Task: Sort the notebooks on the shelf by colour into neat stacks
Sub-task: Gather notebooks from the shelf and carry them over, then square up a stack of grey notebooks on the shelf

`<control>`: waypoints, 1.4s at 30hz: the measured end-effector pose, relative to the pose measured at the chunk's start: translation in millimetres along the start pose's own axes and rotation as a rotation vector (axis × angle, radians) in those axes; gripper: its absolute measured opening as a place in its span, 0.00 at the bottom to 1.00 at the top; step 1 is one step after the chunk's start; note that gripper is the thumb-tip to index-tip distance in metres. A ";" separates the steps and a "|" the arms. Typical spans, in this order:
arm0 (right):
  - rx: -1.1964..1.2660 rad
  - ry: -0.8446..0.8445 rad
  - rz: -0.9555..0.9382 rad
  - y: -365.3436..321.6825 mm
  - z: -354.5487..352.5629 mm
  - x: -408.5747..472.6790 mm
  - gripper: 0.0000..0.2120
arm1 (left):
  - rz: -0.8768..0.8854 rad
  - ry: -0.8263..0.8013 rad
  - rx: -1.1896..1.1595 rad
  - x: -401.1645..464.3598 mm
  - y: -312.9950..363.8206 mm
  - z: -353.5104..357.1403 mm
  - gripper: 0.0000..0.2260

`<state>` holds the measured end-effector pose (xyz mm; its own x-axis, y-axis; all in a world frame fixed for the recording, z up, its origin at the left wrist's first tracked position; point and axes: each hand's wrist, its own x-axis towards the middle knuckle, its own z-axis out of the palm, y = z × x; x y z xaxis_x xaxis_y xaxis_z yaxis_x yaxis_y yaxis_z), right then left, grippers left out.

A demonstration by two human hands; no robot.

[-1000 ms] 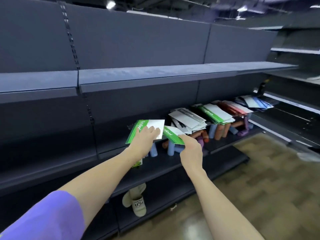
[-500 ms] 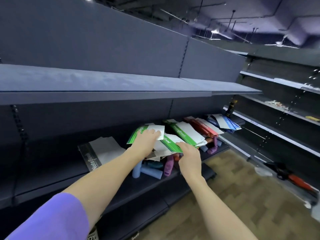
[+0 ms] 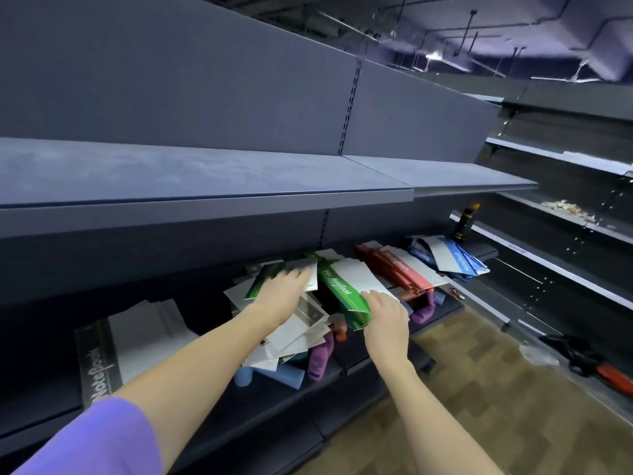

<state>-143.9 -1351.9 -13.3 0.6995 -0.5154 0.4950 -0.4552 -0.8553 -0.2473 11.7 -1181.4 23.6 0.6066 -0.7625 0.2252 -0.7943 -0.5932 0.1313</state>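
Just right of the frame's middle, your right hand (image 3: 385, 311) grips the near corner of a stack of green-and-white card-covered notebooks (image 3: 346, 290) lying on the dark metal shelf (image 3: 329, 375), fingers curled over the white cover. Left of it, your left hand (image 3: 286, 286) lies palm down with fingers spread on a single green-and-white notebook (image 3: 265, 284), which sits tilted atop a loose heap of white and grey notebooks (image 3: 298, 329); whether the thumb hooks under it you cannot tell. Right of the green stack lies a stack of red-and-white notebooks (image 3: 399, 269), and beyond that, toward the right edge, a stack of blue-and-white notebooks (image 3: 452, 260). In the lower left lies a black-and-white notebook (image 3: 137, 341) printed "Notebook". Pale blue and purple plastic cylinders (image 3: 291, 373) lie under the heap's near edge. A purple sleeve (image 3: 99, 440) fills the lower left corner.
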 end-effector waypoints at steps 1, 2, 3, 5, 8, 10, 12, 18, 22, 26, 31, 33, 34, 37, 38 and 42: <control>-0.007 -0.006 -0.018 8.9 5.8 7.7 0.32 | -0.018 0.001 0.004 7.6 2.9 2.9 0.32; -0.011 -0.029 -0.038 17.7 12.0 14.9 0.31 | -0.033 -0.005 0.007 14.2 6.5 6.0 0.32; -0.014 -0.060 -0.057 25.0 17.1 21.6 0.30 | -0.047 -0.015 0.008 20.0 10.3 9.3 0.33; -0.018 -0.139 -0.097 39.6 26.7 33.4 0.30 | -0.078 -0.028 0.030 31.3 19.2 15.8 0.35; -0.028 -0.297 -0.141 56.1 33.4 52.7 0.31 | -0.112 -0.039 0.067 50.4 32.7 20.4 0.36; -0.022 -0.409 -0.170 68.6 38.5 65.5 0.31 | -0.141 -0.043 0.083 64.1 46.0 22.3 0.37; 0.005 -0.470 -0.205 81.0 44.3 77.5 0.30 | -0.167 -0.042 0.091 76.5 60.5 27.3 0.39; 0.161 -0.442 -0.230 118.5 50.1 101.5 0.17 | -0.184 -0.061 0.145 102.5 113.3 57.6 0.36; 0.195 -0.413 -0.140 153.0 50.9 109.0 0.20 | -0.180 -0.131 0.220 115.3 156.4 75.8 0.29; 0.257 -0.449 -0.099 172.3 48.1 114.5 0.20 | -0.169 -0.300 0.204 120.1 173.1 98.6 0.29; 0.331 -0.478 -0.140 180.9 49.7 118.4 0.22 | -0.111 -0.310 0.173 122.9 165.8 107.3 0.36; 0.338 -0.491 -0.156 179.5 52.3 119.7 0.25 | -0.113 -0.292 0.168 122.3 164.3 112.0 0.36; 0.339 -0.488 -0.164 178.3 54.1 120.4 0.26 | -0.119 -0.287 0.168 122.2 163.8 115.3 0.36; 0.325 -0.467 -0.183 174.3 59.5 123.7 0.26 | -0.130 -0.292 0.139 121.8 162.4 119.7 0.37; 0.322 -0.467 -0.186 172.2 60.5 124.9 0.26 | -0.126 -0.295 0.124 121.3 160.3 118.1 0.38; 0.285 -0.418 -0.233 155.0 60.9 133.3 0.26 | -0.125 -0.222 0.065 108.9 140.4 102.6 0.39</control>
<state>-87.6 -1556.4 -36.3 0.9492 -0.2385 0.2053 -0.1361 -0.8994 -0.4154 -30.3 -1374.2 -32.5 0.6982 -0.7158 -0.0070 -0.7131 -0.6964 0.0805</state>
